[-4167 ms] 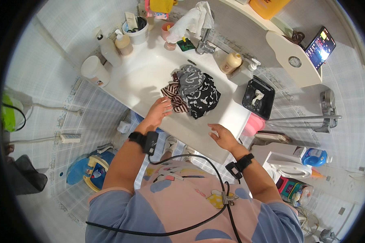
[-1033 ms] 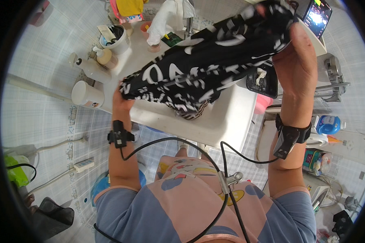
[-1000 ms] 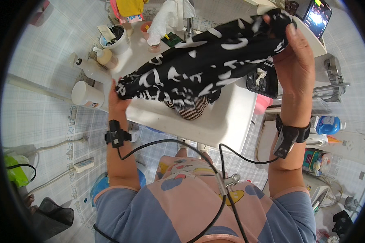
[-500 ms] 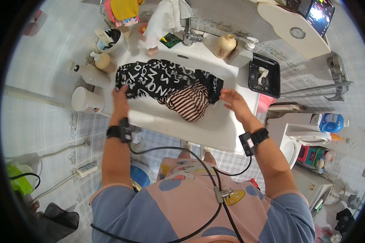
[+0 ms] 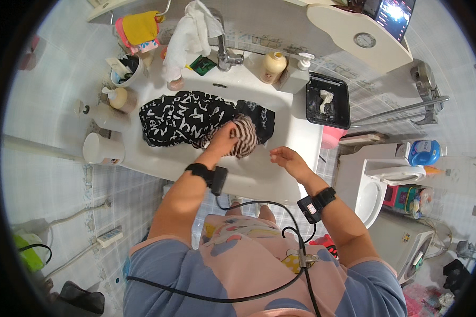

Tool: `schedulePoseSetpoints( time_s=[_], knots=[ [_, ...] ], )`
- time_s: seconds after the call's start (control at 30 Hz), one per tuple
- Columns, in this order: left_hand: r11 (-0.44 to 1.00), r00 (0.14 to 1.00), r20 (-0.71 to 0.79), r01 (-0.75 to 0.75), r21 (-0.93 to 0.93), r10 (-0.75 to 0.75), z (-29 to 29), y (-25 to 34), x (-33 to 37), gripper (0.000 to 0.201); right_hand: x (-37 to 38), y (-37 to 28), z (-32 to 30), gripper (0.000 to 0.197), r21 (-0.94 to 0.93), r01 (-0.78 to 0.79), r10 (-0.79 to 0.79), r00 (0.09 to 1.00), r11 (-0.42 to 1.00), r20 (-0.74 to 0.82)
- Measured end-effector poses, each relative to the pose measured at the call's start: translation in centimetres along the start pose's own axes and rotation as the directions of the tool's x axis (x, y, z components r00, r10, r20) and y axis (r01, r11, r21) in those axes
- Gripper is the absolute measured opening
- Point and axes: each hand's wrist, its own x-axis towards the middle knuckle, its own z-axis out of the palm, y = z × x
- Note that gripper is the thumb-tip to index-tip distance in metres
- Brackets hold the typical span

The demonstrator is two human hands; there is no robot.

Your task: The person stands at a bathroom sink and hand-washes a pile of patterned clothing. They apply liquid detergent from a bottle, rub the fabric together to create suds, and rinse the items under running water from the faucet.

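A black garment with white lettering [image 5: 180,119] lies bunched in the white sink [image 5: 195,156]. Against its right part rests a brown-and-cream striped cloth [image 5: 244,138]. My left hand [image 5: 223,139] is closed on the striped cloth from its left side, the fingertips partly buried in the folds. To the right of the cloth, over the basin's front part, my right hand [image 5: 291,161] hovers with loosely bent fingers and nothing in them.
A faucet [image 5: 225,53] with a white towel [image 5: 190,37] beside it stands behind the basin. Bottles, including a cream bottle [image 5: 274,67], and a black tray [image 5: 328,101] line the right back. A white tub [image 5: 101,149] and a pump bottle [image 5: 120,99] flank the left edge.
My left hand has left the lettered garment's left end, moved right and taken hold of the striped cloth. The right hand has lowered slightly toward me. The whole view has shifted somewhat.
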Motion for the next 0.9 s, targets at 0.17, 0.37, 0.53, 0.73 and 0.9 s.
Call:
schedulePoseSetpoints(
  time_s=[0.17, 0.37, 0.53, 0.73, 0.9],
  knots=[
    [0.364, 0.994, 0.035, 0.069, -0.929, -0.100, -7.5, 7.6, -3.7, 0.038, 0.3, -0.1, -0.3, 0.043, 0.153, 0.098, -0.101, 0.995, 0.983, 0.012],
    [-0.063, 0.940, 0.115, 0.100, -0.993, -0.322, -6.0, 10.2, -7.7, 0.039, 0.7, -7.1, 3.1, 0.075, 0.355, 0.185, -0.191, 0.981, 0.916, -0.018],
    [0.062, 0.867, -0.039, -0.009, -0.998, -0.496, -5.3, 10.2, -7.9, 0.040, 1.2, -10.3, 3.3, 0.052, 0.372, 0.161, -0.153, 0.987, 0.914, -0.051],
    [0.254, 0.944, -0.177, -0.105, -0.962, -0.280, -9.6, 11.8, -9.4, 0.034, 0.7, -11.1, -1.6, 0.019, 0.394, 0.283, -0.225, 0.956, 0.874, -0.187],
    [0.701, 0.851, -0.343, 0.040, -0.712, -0.398, -10.9, 11.7, -9.8, 0.027, 0.0, -11.9, -2.5, 0.017, 0.348, 0.399, -0.317, 0.909, 0.848, -0.272]
  ],
)
